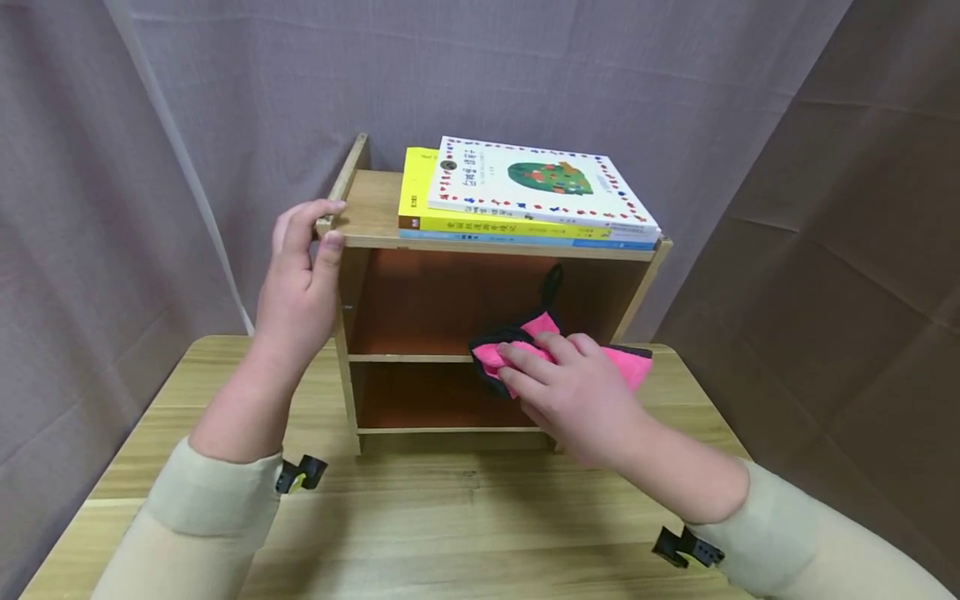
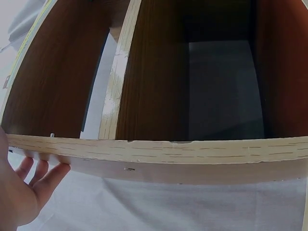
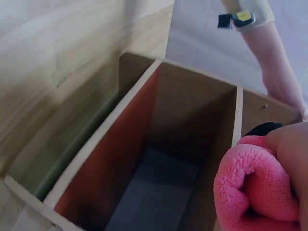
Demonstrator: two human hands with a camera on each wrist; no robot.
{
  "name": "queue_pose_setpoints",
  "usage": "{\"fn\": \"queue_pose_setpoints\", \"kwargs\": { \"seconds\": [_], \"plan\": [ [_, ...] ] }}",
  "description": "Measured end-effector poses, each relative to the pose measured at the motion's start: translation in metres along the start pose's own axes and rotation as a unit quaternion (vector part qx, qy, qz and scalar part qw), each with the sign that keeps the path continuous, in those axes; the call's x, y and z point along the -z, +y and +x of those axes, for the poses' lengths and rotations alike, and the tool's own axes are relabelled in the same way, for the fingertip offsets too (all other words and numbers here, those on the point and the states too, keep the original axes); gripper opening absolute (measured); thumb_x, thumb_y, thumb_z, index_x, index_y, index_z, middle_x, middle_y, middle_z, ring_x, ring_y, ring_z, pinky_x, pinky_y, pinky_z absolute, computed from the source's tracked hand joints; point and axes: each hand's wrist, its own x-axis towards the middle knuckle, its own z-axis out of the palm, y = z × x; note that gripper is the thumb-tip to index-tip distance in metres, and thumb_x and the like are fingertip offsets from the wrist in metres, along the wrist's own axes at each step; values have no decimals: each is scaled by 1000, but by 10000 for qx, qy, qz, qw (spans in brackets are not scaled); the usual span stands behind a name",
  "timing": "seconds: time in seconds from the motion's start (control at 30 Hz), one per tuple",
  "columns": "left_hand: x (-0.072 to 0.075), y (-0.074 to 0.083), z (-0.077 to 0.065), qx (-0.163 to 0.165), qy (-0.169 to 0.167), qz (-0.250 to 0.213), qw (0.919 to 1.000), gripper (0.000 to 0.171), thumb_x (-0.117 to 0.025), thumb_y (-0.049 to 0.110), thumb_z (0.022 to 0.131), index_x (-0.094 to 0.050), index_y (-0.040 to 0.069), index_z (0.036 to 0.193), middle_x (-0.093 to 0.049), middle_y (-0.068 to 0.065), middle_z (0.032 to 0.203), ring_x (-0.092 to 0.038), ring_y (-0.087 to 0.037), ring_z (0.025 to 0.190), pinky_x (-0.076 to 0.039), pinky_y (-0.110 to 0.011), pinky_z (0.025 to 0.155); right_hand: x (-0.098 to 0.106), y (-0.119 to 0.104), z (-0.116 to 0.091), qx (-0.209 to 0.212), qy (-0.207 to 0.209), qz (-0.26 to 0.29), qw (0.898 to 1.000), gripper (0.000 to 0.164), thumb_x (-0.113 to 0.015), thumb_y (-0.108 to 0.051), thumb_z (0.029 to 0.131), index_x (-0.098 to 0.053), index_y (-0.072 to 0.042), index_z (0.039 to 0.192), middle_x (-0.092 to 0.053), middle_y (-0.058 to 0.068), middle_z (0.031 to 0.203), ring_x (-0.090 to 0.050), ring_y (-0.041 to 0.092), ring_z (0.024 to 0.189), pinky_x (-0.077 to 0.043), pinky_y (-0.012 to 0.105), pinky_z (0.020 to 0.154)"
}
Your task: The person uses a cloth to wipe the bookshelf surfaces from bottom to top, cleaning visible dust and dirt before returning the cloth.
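A small wooden shelf unit [image 1: 450, 353] stands on the table, open toward me, with two compartments below its top board. My left hand [image 1: 300, 275] grips the upper left front corner of its side panel, thumb in front; the left wrist view shows the fingers [image 2: 50, 180] against the panel's outer face. With my right hand [image 1: 573, 392] I hold a bunched pink cloth [image 1: 630, 367] with a dark backing at the front edge of the middle shelf, right of centre. In the right wrist view the fluffy pink cloth [image 3: 250, 187] is folded over under the hand.
Several books lie stacked on the unit's top: a white one [image 1: 487, 179] uppermost, a yellow one [image 1: 414, 187] beneath, a blue one [image 1: 525, 239] at the bottom. Grey curtains [image 1: 480, 67] hang behind and beside the wooden table [image 1: 420, 533].
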Motion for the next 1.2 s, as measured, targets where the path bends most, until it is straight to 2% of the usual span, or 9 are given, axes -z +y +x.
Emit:
{"fn": "queue_pose_setpoints", "kwargs": {
  "seconds": [0.27, 0.37, 0.53, 0.83, 1.2],
  "plan": [
    [-4, -1, 1, 60, -92, -31, 9999, 39, -44, 45, 104, -51, 26, 137, -40, -2, 143, -48, -18, 120, -41, -52, 93, 1, 17, 7, -481, -198, -349, 9980, 31, -77, -19, 82, -67, -14, 110, -65, 6, 122, -58, 33, 104, -44, 43, 69],
    [-5, -1, 2, 21, -83, -58, 9999, 39, -44, 45, 104, -51, 25, 137, -40, -3, 143, -48, -18, 118, -41, -50, 93, 3, 21, 10, -606, -168, -461, 9970, 31, -79, -21, 80, -67, -13, 109, -66, 6, 121, -57, 34, 103, -44, 43, 68],
    [-6, 0, 2, -25, -65, -64, 10000, 40, -43, 46, 104, -51, 25, 136, -41, -3, 142, -48, -18, 116, -41, -49, 92, 4, 29, 16, -741, -47, -684, 9949, 29, -79, -19, 80, -69, -13, 106, -67, 6, 118, -57, 34, 99, -42, 43, 65],
    [-7, 0, 3, -32, -45, -117, 9999, 39, -44, 45, 104, -52, 24, 137, -41, -4, 141, -48, -17, 115, -41, -48, 92, -3, 52, 22, -860, -204, -1276, 9879, 21, -76, -16, 85, -71, -15, 106, -67, 4, 112, -55, 34, 92, -41, 44, 60],
    [0, 1, 0, 33, -32, -62, 10000, 37, -45, 42, 104, -52, 24, 137, -41, -4, 142, -48, -17, 114, -39, -48, 93, -12, 64, 32, -1318, -927, -1862, 9692, 27, -63, 0, 90, -72, -12, 114, -63, 10, 116, -52, 35, 105, -40, 49, 76]
  ]
}}
